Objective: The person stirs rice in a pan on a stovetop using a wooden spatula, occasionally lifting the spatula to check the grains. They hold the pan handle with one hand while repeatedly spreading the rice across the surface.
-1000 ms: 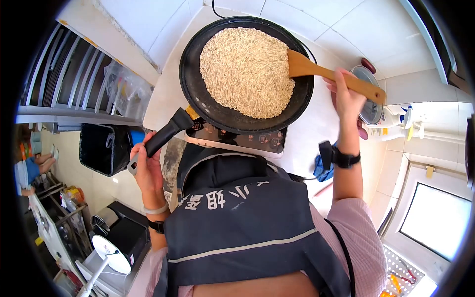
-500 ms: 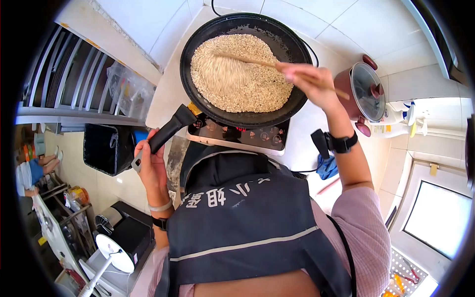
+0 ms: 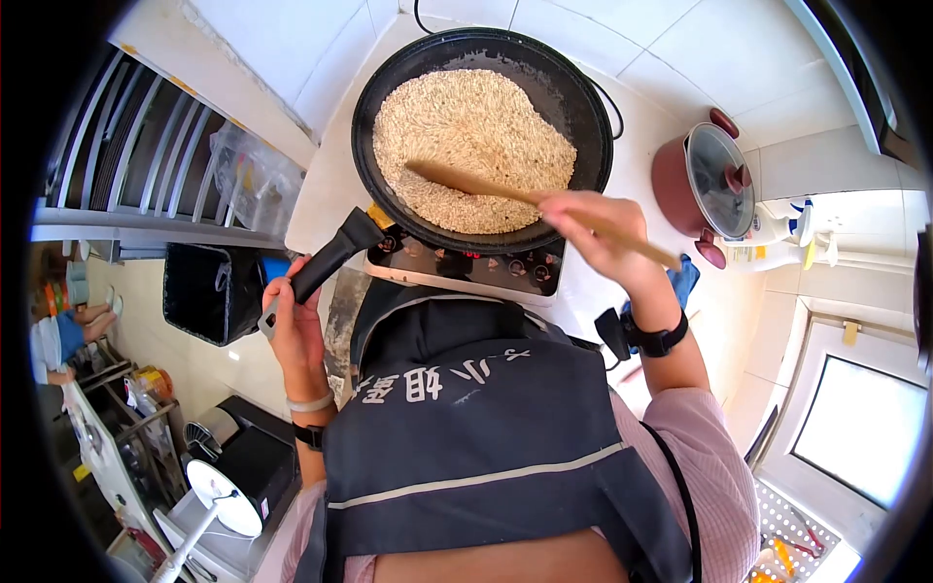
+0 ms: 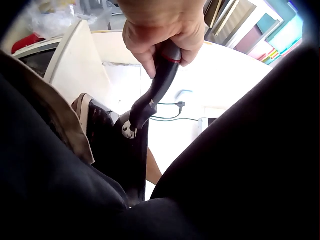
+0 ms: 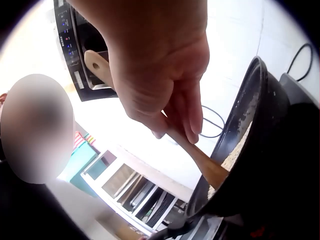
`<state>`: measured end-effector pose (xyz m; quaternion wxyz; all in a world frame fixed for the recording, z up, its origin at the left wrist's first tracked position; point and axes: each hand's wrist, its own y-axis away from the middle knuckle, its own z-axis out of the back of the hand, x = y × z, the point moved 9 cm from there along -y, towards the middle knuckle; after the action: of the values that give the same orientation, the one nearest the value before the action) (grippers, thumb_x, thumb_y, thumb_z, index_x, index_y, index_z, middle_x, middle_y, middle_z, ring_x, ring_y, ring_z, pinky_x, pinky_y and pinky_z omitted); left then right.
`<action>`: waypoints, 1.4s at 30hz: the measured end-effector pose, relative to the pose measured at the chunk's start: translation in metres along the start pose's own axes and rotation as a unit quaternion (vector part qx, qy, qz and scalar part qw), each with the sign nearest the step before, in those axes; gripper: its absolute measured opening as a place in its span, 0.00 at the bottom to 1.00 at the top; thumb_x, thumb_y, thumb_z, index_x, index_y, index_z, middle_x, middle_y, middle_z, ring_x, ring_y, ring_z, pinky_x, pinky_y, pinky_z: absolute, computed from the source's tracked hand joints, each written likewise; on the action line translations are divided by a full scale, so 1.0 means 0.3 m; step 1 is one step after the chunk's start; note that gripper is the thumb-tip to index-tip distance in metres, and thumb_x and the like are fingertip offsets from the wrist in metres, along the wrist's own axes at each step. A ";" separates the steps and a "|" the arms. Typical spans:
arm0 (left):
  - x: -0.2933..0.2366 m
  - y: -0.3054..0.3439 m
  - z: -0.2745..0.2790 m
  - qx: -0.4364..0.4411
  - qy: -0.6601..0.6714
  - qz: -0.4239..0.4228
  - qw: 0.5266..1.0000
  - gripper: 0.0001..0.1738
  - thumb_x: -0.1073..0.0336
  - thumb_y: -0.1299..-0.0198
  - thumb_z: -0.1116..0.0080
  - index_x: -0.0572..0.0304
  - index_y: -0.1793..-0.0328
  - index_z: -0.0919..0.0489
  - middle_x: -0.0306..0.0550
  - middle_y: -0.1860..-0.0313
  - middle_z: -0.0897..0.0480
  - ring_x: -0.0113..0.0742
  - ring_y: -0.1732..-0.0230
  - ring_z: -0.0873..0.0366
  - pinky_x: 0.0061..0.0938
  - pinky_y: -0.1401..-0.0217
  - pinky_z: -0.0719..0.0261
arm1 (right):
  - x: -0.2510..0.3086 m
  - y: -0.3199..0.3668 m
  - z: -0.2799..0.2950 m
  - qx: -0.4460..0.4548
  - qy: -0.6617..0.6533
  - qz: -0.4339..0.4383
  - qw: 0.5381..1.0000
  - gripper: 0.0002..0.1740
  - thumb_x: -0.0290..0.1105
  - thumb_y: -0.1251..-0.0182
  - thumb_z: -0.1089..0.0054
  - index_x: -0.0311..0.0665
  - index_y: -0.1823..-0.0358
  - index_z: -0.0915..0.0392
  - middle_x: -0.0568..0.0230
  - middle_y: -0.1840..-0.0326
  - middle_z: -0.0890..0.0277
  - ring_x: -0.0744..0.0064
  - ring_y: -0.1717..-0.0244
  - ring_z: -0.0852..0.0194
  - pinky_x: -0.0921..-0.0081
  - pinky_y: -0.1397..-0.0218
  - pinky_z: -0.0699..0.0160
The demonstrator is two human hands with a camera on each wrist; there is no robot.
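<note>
A black frying pan [image 3: 586, 146] holds a wide heap of pale tan grains [image 3: 466, 117]. My left hand [image 3: 297, 325] grips the pan's black handle [image 3: 335, 257] near its end; the left wrist view shows the fingers and thumb wrapped round the handle [image 4: 162, 80]. With my right hand [image 3: 604, 238] I hold a wooden spatula [image 3: 476, 183] by its shaft, its blade low in the near side of the grains. In the right wrist view the spatula's blade [image 5: 214, 172] dips past the pan's rim [image 5: 257, 75], which hides its tip.
Under the pan sits an induction cooker [image 3: 530, 272] on a white counter [image 3: 632, 107]. A dark red pot [image 3: 675, 185] with a glass lid stands to the right, spray bottles [image 3: 777, 233] beyond it. A black bin [image 3: 199, 291] is on the floor at left, below a rack [image 3: 126, 146].
The spatula has swept from the pan's right side leftward across the grains, then toward me. My right hand moved left and down with it. The left hand keeps its hold on the handle.
</note>
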<state>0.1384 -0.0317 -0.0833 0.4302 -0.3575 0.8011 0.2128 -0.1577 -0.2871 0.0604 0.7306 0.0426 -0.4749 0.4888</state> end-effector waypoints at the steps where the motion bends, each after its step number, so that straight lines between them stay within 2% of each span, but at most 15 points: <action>1: -0.007 0.003 0.000 0.002 -0.001 -0.002 1.000 0.09 0.64 0.27 0.47 0.64 0.52 0.28 0.68 0.38 0.24 0.53 0.33 0.26 0.40 0.32 0.23 | -0.049 0.001 0.015 -0.031 -0.013 -0.031 0.999 0.07 0.26 0.36 0.32 0.32 0.58 0.15 0.55 0.59 0.13 0.69 0.65 0.14 0.78 0.61 0.17; 3: -0.014 0.006 0.000 0.002 -0.011 -0.003 1.000 0.09 0.64 0.28 0.47 0.63 0.52 0.27 0.68 0.37 0.25 0.55 0.32 0.28 0.42 0.30 0.25 | -0.103 -0.005 0.064 -0.084 -0.008 -0.074 0.994 0.07 0.26 0.34 0.33 0.33 0.57 0.14 0.59 0.62 0.13 0.78 0.69 0.18 0.82 0.63 0.20; 10: -0.007 -0.010 0.047 0.002 0.010 -0.007 1.000 0.09 0.63 0.28 0.45 0.61 0.50 0.27 0.67 0.37 0.25 0.57 0.30 0.30 0.48 0.26 0.31 | -0.103 0.019 0.262 -0.189 0.091 -0.099 0.973 0.07 0.26 0.35 0.33 0.35 0.57 0.14 0.61 0.62 0.13 0.80 0.69 0.19 0.83 0.64 0.21; 13: 0.002 -0.028 0.070 0.031 0.026 0.004 0.999 0.12 0.64 0.28 0.46 0.62 0.44 0.25 0.63 0.34 0.25 0.55 0.27 0.33 0.46 0.22 0.37 | -0.092 0.004 0.273 -0.231 0.108 -0.026 0.967 0.07 0.24 0.37 0.32 0.35 0.57 0.15 0.56 0.61 0.13 0.73 0.69 0.16 0.80 0.65 0.19; 16: -0.009 -0.036 0.057 0.042 0.011 -0.001 0.999 0.13 0.63 0.27 0.48 0.62 0.42 0.26 0.61 0.34 0.25 0.54 0.28 0.32 0.43 0.25 0.30 | -0.135 -0.016 0.149 -0.184 0.087 0.009 0.979 0.08 0.23 0.40 0.32 0.35 0.59 0.16 0.52 0.58 0.14 0.61 0.65 0.13 0.74 0.63 0.16; 18: -0.006 -0.036 0.069 0.022 0.012 0.010 1.000 0.14 0.63 0.26 0.49 0.64 0.41 0.27 0.61 0.33 0.25 0.53 0.28 0.32 0.40 0.29 0.25 | -0.124 -0.022 0.047 -0.120 0.109 0.053 0.985 0.08 0.20 0.40 0.33 0.33 0.59 0.17 0.52 0.57 0.14 0.59 0.54 0.12 0.72 0.54 0.14; 20: -0.007 -0.034 0.067 0.019 0.004 0.008 1.000 0.16 0.62 0.26 0.49 0.65 0.39 0.29 0.61 0.33 0.26 0.52 0.28 0.32 0.37 0.30 0.23 | -0.110 -0.019 0.010 -0.105 0.076 0.060 0.990 0.09 0.21 0.41 0.32 0.33 0.59 0.17 0.51 0.57 0.14 0.56 0.53 0.13 0.72 0.54 0.13; 22: -0.007 -0.035 0.068 -0.007 -0.001 0.007 1.000 0.11 0.62 0.26 0.50 0.61 0.47 0.27 0.61 0.36 0.23 0.51 0.31 0.27 0.37 0.31 0.22 | -0.050 -0.020 -0.001 -0.071 0.034 0.063 0.995 0.09 0.22 0.41 0.31 0.33 0.59 0.17 0.51 0.58 0.14 0.55 0.52 0.13 0.71 0.55 0.13; 23: -0.006 -0.039 0.068 -0.005 -0.003 0.011 1.000 0.11 0.62 0.26 0.50 0.61 0.47 0.27 0.61 0.36 0.23 0.51 0.31 0.27 0.37 0.31 0.22 | -0.014 -0.006 0.007 -0.089 0.031 0.102 0.990 0.10 0.22 0.41 0.31 0.34 0.58 0.17 0.51 0.58 0.14 0.55 0.55 0.12 0.70 0.57 0.14; 26: 0.001 -0.031 0.073 0.003 0.009 0.018 1.000 0.10 0.62 0.26 0.50 0.61 0.48 0.27 0.60 0.36 0.23 0.50 0.30 0.28 0.36 0.31 0.22 | 0.103 0.012 0.015 -0.080 -0.004 0.090 0.993 0.10 0.23 0.42 0.30 0.35 0.58 0.16 0.52 0.57 0.14 0.56 0.59 0.12 0.70 0.60 0.13; 30: -0.012 -0.035 0.064 -0.019 -0.017 0.014 1.000 0.11 0.61 0.26 0.49 0.61 0.47 0.27 0.61 0.35 0.24 0.50 0.28 0.30 0.39 0.28 0.27 | 0.060 0.032 -0.066 -0.091 0.010 0.112 0.990 0.09 0.23 0.41 0.31 0.36 0.58 0.14 0.54 0.56 0.13 0.57 0.64 0.12 0.70 0.61 0.13; 32: -0.017 -0.031 0.066 -0.020 -0.022 0.003 1.000 0.11 0.62 0.27 0.49 0.61 0.46 0.27 0.61 0.35 0.24 0.52 0.28 0.31 0.41 0.25 0.30 | -0.020 0.029 -0.027 -0.144 0.001 0.056 0.988 0.10 0.25 0.40 0.33 0.40 0.56 0.14 0.56 0.58 0.14 0.61 0.63 0.13 0.74 0.61 0.14; 36: -0.009 -0.035 0.078 -0.017 -0.002 0.009 1.000 0.11 0.62 0.27 0.48 0.61 0.46 0.27 0.62 0.36 0.23 0.54 0.30 0.30 0.44 0.25 0.31 | -0.093 0.007 0.112 -0.173 0.130 -0.015 0.976 0.08 0.25 0.39 0.32 0.36 0.58 0.14 0.57 0.64 0.13 0.68 0.72 0.15 0.78 0.67 0.16; 40: -0.006 -0.036 0.077 -0.013 0.010 0.010 1.000 0.11 0.63 0.27 0.47 0.60 0.45 0.28 0.62 0.37 0.23 0.54 0.30 0.29 0.43 0.26 0.28 | -0.087 -0.012 0.254 -0.224 0.075 -0.006 0.972 0.07 0.25 0.37 0.31 0.35 0.58 0.14 0.61 0.62 0.12 0.79 0.67 0.15 0.82 0.64 0.16; 42: -0.007 -0.034 0.080 -0.030 0.012 0.009 0.999 0.11 0.63 0.27 0.47 0.61 0.45 0.28 0.63 0.37 0.23 0.54 0.30 0.29 0.43 0.27 0.27 | -0.057 -0.046 0.270 -0.216 0.126 -0.002 0.968 0.09 0.22 0.39 0.31 0.34 0.57 0.14 0.58 0.61 0.12 0.73 0.64 0.12 0.80 0.61 0.15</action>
<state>0.1599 -0.0220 -0.0947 0.4073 -0.3657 0.8029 0.2361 -0.2014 -0.3483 0.0973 0.7774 -0.1770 -0.4732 0.3747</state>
